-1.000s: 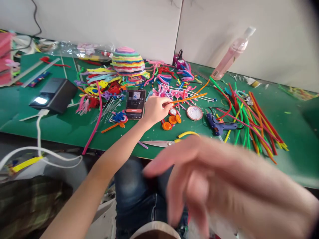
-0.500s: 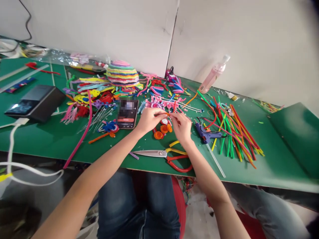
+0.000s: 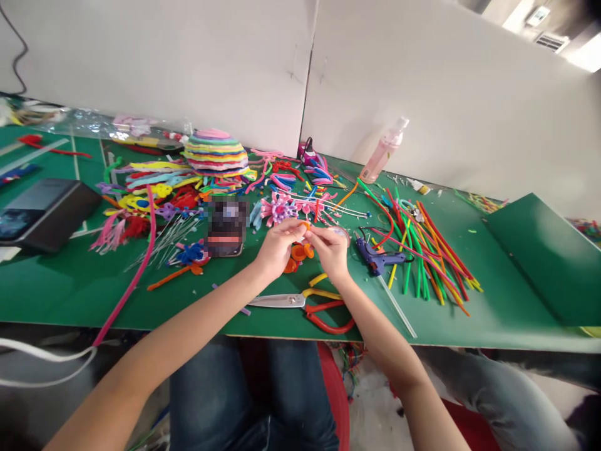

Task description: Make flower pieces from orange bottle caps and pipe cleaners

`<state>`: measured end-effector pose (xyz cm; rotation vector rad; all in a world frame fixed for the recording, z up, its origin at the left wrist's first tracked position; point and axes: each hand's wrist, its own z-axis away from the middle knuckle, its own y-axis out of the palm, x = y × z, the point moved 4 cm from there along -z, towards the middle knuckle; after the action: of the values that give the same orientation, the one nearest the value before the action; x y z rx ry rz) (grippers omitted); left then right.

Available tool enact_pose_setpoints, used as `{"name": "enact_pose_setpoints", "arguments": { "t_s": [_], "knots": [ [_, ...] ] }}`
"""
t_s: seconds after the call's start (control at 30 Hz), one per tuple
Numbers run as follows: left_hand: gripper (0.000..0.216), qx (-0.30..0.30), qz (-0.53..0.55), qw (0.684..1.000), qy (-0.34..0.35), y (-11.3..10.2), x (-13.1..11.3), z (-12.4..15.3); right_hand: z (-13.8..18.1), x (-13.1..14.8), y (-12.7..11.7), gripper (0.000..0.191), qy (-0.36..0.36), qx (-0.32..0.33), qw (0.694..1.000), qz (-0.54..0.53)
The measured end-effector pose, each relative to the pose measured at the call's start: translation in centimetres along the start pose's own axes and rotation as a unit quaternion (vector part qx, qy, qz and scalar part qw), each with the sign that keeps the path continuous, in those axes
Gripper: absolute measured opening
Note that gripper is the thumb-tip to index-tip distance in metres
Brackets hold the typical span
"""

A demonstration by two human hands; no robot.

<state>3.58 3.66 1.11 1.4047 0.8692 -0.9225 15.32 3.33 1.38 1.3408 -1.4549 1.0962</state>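
Note:
Both hands meet above the green table, fingertips almost touching. A small curled orange pipe cleaner is pinched between them. My left hand grips it from the left with closed fingers. From the right, my right hand holds it with thumb and forefinger. Just below the fingers lie several orange cup-shaped coils, partly covered by my left hand. Nearer the table edge, large scissors with red and yellow handles rest under my right forearm.
A blue glue gun and a spread of pipe cleaners lie to the right. Left are a phone and a striped dome. A pink bottle leans by the wall. Another person's leg shows lower right.
The orange pipe cleaner between my fingers now looks rounder and more curled. My head view has shifted, so the table appears further left and slightly lower.

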Motion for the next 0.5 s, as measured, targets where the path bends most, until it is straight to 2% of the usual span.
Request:
{"name": "enact_pose_setpoints", "arguments": {
  "t_s": [0.13,0.23,0.3,0.37,0.43,0.5],
  "knots": [
    [0.023,-0.007,-0.039,0.998,0.048,-0.1,-0.3,0.1,0.0,0.3,-0.4,0.028,-0.030,0.001,0.999,0.019],
    [0.016,0.031,-0.190,0.975,0.107,-0.8,-1.6,-0.5,-0.2,0.7,-1.1,0.023,-0.073,0.012,0.993,0.093],
    [0.012,0.062,-0.338,0.923,0.176,-1.2,-2.8,-1.0,-0.4,1.0,-1.3,0.019,-0.122,0.040,0.976,0.178],
    [0.008,0.110,-0.444,0.859,0.228,-1.5,-3.4,-1.4,-0.4,1.4,-1.1,0.018,-0.183,0.083,0.941,0.272],
    [0.004,0.158,-0.501,0.810,0.260,-1.5,-3.5,-1.5,-0.2,1.5,-0.8,0.019,-0.228,0.121,0.902,0.347],
    [0.014,0.183,-0.534,0.778,0.276,-1.4,-3.3,-1.3,0.0,1.3,-0.6,0.020,-0.245,0.142,0.874,0.394]
  ]
}}
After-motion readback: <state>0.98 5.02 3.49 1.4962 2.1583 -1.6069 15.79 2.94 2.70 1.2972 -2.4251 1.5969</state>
